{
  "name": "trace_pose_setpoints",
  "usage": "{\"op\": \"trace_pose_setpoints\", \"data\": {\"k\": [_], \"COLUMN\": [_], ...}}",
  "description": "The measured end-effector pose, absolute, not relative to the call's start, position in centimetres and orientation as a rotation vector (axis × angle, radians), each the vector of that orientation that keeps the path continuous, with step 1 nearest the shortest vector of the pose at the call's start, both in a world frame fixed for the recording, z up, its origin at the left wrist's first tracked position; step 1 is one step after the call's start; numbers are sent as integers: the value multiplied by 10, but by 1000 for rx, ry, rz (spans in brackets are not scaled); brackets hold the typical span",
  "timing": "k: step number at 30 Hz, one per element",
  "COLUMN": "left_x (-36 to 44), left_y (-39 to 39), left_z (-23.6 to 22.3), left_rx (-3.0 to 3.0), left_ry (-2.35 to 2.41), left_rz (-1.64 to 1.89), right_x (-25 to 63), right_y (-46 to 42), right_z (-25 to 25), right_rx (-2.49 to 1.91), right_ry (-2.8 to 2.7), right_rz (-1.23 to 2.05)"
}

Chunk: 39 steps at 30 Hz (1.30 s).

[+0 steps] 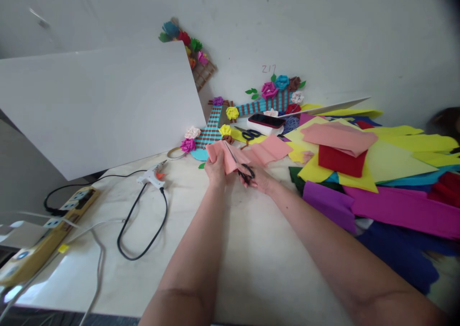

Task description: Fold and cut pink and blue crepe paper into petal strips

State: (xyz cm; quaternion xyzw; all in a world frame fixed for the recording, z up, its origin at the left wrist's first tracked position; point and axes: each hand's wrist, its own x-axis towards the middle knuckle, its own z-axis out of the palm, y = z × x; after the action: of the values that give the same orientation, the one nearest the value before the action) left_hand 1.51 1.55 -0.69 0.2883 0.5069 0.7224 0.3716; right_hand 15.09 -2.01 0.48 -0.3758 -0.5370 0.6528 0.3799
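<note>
My left hand (216,171) is closed on the near left part of a salmon-pink crepe paper sheet (264,151). In my right hand (259,180) is a pair of black-handled scissors (246,173), its blades lying along the pink paper and pointing up and left. Whether the blades are parted I cannot tell. The sheet stretches to the right behind my right hand, creased and lifted at its left end. Just beyond it stands a blue-and-brown woven craft piece (212,129) trimmed with paper flowers. A second pair of scissors (250,133), dark blue-handled, lies behind the paper.
Coloured paper sheets (395,153) pile up on the right. A glue gun (153,176) with a looped black cord lies left, near a yellow power strip (50,235). A large white board (108,110) leans at the back left. A phone (266,121) rests on a white box.
</note>
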Motion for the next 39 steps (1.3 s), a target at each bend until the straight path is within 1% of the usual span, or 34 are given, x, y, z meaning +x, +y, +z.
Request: {"op": "trace_pose_setpoints", "data": {"k": [13, 39], "left_x": [14, 13], "left_y": [18, 19], "left_z": [-10, -11], "left_rx": [742, 743], "left_ry": [1214, 1254], "left_rz": [1853, 1861], "right_x": [149, 144], "right_y": [-24, -24], "right_z": [10, 3], "right_rx": [-1000, -1007], "right_ry": [-1333, -1319], "right_rz": [1665, 1622]}}
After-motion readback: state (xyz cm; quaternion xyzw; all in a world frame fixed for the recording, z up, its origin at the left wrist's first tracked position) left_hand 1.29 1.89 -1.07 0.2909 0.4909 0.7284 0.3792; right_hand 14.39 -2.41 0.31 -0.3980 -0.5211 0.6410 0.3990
